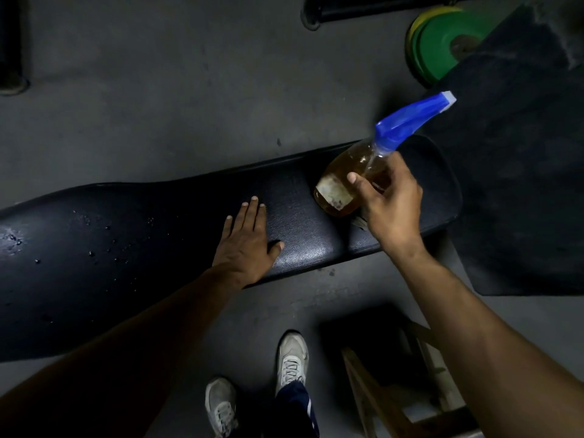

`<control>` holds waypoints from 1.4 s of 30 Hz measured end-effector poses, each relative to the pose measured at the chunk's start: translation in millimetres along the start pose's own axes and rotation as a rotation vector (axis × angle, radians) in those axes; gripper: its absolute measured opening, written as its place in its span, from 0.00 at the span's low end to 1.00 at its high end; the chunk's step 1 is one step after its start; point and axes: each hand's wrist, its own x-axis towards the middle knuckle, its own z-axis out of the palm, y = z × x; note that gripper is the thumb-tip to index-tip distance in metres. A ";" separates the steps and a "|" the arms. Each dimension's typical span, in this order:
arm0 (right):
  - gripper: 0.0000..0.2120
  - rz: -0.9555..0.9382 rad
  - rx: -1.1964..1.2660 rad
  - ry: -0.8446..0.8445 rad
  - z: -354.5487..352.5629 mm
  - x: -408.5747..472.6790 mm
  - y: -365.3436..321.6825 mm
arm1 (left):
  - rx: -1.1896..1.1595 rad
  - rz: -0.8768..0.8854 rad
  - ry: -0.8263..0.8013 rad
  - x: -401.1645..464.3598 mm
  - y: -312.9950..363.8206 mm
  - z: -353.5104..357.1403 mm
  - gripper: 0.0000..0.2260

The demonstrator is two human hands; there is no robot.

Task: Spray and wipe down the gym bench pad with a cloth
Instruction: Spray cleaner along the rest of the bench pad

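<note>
R hand [390,202] grips spray bottle [347,181] by neck, over right end of bench pad [142,235]. L hand [248,240] flat, fingers spread on pad. Pad's long axis runs left-right; droplets lie left, L hand nearer. No cloth visible.

Bench pad [158,235] cut off at left edge. Spray bottle [347,181] blurry (label unreadable). Green plates [442,49] half hidden.

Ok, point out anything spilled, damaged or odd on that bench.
Droplets bead on the left part of the bench pad, unwiped. A pale scuff, maybe a tear, shows under the right hand holding the spray bottle. No cloth in view.
</note>
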 end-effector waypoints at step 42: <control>0.23 0.004 -0.097 -0.122 7.3 50.3 -5.9 | -0.026 -0.005 -0.007 0.2 1.3 0.0 0.40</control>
